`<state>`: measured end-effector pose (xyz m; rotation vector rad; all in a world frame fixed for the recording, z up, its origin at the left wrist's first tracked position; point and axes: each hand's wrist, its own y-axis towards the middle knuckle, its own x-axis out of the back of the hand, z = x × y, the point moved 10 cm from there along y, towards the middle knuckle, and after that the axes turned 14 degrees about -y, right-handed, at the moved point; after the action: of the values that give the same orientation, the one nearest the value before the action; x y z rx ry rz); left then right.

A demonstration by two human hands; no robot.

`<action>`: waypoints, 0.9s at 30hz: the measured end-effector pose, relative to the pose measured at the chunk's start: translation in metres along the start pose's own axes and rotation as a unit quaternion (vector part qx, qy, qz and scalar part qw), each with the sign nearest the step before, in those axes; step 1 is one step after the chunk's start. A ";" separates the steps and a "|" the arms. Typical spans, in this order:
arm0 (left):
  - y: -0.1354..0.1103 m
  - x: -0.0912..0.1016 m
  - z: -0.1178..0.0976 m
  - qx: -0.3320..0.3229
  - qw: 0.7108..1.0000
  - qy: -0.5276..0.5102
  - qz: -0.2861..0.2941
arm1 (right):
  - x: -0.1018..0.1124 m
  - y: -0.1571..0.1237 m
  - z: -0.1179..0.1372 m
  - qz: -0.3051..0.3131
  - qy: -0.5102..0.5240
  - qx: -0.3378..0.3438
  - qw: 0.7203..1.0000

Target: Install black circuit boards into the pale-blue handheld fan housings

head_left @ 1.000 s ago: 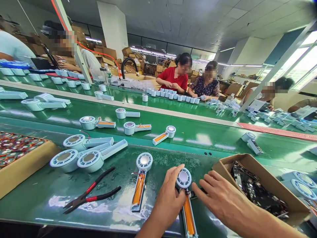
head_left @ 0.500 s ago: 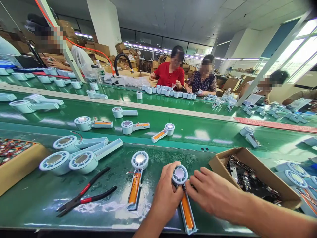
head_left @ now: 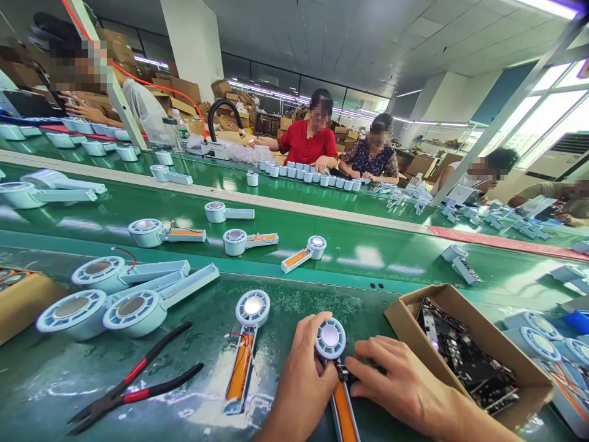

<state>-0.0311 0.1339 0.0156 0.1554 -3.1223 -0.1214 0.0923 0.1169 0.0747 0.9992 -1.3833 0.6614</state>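
One pale blue fan [head_left: 330,339] is over the tabletop [head_left: 41,374] near the picture's six o'clock, the left hand [head_left: 304,374] clamped round its head; the right hand [head_left: 400,374] has fingertips at a small dark part [head_left: 343,371] by its neck, gripped or merely touched, I cannot tell. The fan looks partly put together: an orange strip [head_left: 343,405] lies in the uncovered handle, but whether the dark part is seated is hidden. At its nine o'clock, a second fan [head_left: 253,308] also has its strip and no cover; beyond lie pliers [head_left: 120,393]. Between nine and ten, three fans [head_left: 154,313] show no strip from this angle. At three stands a cardboard box [head_left: 497,331] of dark circuit boards [head_left: 464,356]. Pale writing on a red band [head_left: 506,241] at two is unreadable; no brand can be made out
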 end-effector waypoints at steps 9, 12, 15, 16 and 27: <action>-0.005 0.007 0.009 -0.033 0.997 -0.009 -0.070 | 0.024 -0.014 0.027 -0.071 -0.154 -0.013 0.986; -0.011 0.009 0.015 -0.029 0.996 -0.036 -0.082 | 0.009 -0.027 0.017 -0.118 -0.047 -0.146 0.981; -0.016 0.008 0.022 -0.017 0.995 -0.071 -0.065 | -0.011 -0.036 0.014 -0.156 0.031 -0.236 0.959; -0.018 0.007 0.024 -0.012 0.995 -0.082 -0.056 | -0.013 -0.038 0.015 -0.175 0.038 -0.253 0.951; -0.020 0.003 0.025 0.032 0.994 -0.107 -0.001 | -0.031 -0.041 0.021 -0.221 0.044 -0.405 0.886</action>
<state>-0.0330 0.1156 -0.0109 0.1551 -3.3420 -0.0388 0.1141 0.0853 0.0346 0.5486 -1.1225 -0.2232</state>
